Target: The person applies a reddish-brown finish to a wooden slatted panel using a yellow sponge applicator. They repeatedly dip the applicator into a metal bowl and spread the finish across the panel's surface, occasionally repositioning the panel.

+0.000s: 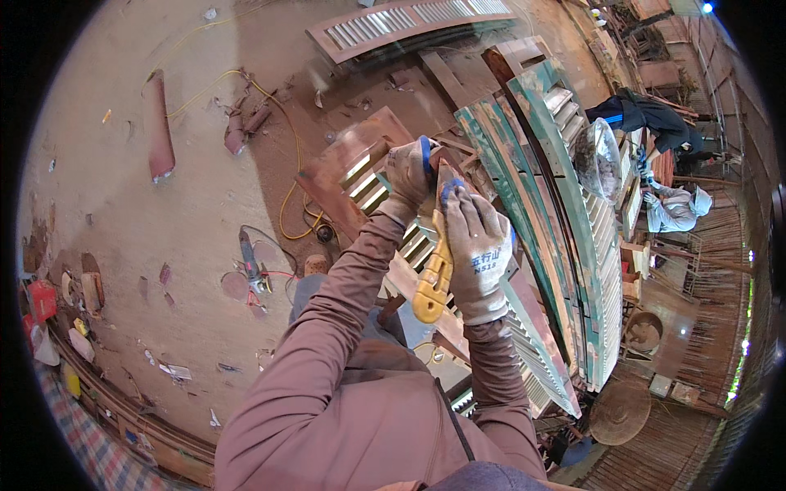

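Dusty floor spreads wide to the left of the left hand, giving that side the most room, while a stack of green-edged slatted panels crowds close on the right hand's outer side. Beneath both hands lies a brown slatted panel, one corner jutting past the left hand. That hand is curled closed near a brown edge, its grip hidden. The right hand, fingers together, closes over a yellow-handled tool, whose handle end projects beside its wrist, toward the body.
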`<act>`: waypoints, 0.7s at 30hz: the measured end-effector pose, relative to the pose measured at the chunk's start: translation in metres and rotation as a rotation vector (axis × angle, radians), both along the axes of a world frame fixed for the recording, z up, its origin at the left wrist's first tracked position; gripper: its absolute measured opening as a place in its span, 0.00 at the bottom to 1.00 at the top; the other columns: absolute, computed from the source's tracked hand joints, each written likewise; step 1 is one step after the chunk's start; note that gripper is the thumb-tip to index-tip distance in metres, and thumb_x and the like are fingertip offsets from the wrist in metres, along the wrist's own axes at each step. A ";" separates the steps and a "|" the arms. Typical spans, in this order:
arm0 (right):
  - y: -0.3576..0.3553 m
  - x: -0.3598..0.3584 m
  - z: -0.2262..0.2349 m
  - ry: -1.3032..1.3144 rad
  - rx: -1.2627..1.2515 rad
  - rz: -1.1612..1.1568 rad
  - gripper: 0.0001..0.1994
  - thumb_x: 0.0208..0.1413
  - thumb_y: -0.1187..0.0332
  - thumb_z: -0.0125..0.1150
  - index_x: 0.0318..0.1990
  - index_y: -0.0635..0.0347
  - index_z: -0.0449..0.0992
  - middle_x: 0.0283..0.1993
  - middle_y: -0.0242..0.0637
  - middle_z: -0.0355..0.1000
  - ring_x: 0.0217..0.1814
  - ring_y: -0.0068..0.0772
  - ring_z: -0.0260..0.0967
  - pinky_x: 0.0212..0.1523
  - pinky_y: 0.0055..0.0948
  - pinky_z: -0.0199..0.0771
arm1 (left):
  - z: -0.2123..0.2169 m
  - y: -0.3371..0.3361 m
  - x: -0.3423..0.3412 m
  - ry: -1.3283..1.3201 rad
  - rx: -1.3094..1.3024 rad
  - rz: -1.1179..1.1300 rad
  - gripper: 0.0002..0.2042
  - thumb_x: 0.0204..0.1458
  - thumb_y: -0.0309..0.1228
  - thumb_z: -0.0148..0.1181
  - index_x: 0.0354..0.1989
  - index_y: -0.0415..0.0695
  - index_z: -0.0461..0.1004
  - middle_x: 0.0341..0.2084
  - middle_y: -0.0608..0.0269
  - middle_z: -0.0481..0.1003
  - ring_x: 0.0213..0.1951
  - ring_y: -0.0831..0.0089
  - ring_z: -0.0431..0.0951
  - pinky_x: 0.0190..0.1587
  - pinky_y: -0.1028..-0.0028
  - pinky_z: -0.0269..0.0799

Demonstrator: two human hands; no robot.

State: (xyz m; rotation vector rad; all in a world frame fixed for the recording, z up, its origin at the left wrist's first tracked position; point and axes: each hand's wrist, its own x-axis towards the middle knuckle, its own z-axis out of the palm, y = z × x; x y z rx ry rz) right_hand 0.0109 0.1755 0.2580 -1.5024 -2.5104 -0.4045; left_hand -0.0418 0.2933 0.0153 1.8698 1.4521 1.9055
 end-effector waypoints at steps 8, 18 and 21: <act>-0.022 0.019 -0.005 -0.068 -0.089 -0.007 0.13 0.48 0.67 0.65 0.43 0.57 0.78 0.46 0.37 0.79 0.52 0.37 0.74 0.49 0.37 0.72 | 0.009 -0.007 -0.007 -0.032 0.015 -0.008 0.18 0.53 0.33 0.58 0.51 0.41 0.71 0.38 0.55 0.76 0.39 0.55 0.75 0.41 0.57 0.68; 0.047 0.056 0.038 0.222 -0.150 0.229 0.15 0.46 0.60 0.68 0.40 0.55 0.82 0.44 0.32 0.82 0.52 0.37 0.78 0.51 0.37 0.71 | 0.026 -0.010 0.000 -0.098 0.053 0.125 0.16 0.55 0.32 0.57 0.52 0.44 0.71 0.41 0.56 0.76 0.42 0.57 0.76 0.46 0.59 0.68; 0.054 0.057 0.032 0.177 -0.243 0.296 0.14 0.47 0.60 0.68 0.40 0.54 0.82 0.44 0.31 0.82 0.53 0.36 0.77 0.51 0.37 0.70 | 0.024 -0.009 -0.001 -0.099 0.071 0.120 0.17 0.55 0.33 0.58 0.52 0.43 0.70 0.41 0.56 0.76 0.43 0.57 0.76 0.47 0.59 0.68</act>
